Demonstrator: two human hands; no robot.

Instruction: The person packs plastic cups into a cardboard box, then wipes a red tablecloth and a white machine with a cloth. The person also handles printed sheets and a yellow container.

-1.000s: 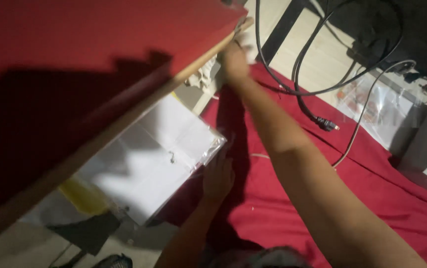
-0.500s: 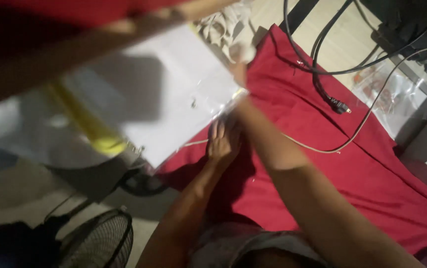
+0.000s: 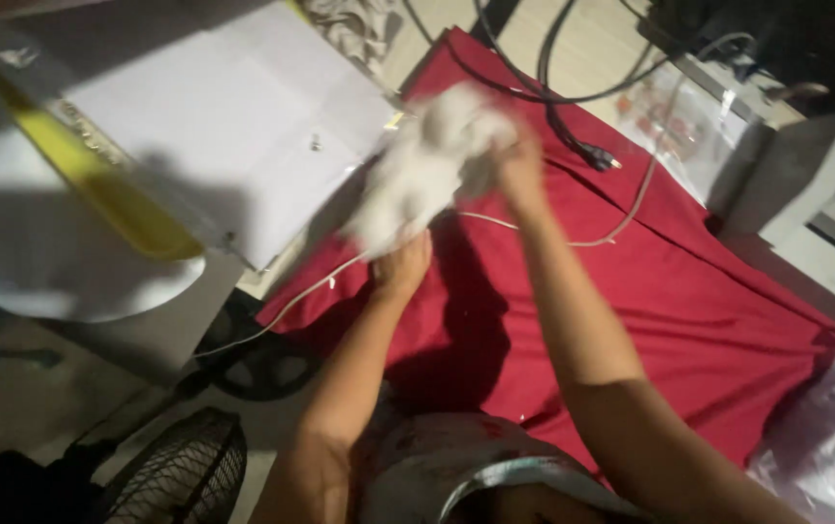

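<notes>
- Two bare hands up over a red cloth sheet [image 3: 689, 291], both on one blurred white fluffy fabric bundle [image 3: 427, 165].
- Left hand [image 3: 400, 264]: forearm runs up from bottom centre, hand under the bundle's lower end, fingers closed on it from below.
- Right hand [image 3: 519, 167]: arm comes in from bottom right, long diagonal, wrist high; fingers clenched on the bundle's upper right edge.
- Bundle is held in the air between the hands, above the sheet's upper left part, just beside the corner of a white flat board [image 3: 233, 126]. Motion blur, so its exact shape can't be told.
- Yellow strip [image 3: 117, 184] runs diagonally along the board's left side.
- Thin white cord [image 3: 553, 236] lies across the sheet under the hands; black cable with plug [image 3: 587, 150] rests near the sheet's top edge.
- Clear plastic package with red-orange contents [image 3: 674, 121] at upper right, beside a white box-shaped unit [image 3: 815, 175].
- Crinkled clear plastic bag [image 3: 834, 437] at lower right edge.
- Black wire fan grille [image 3: 180, 475] on the floor at lower left.
</notes>
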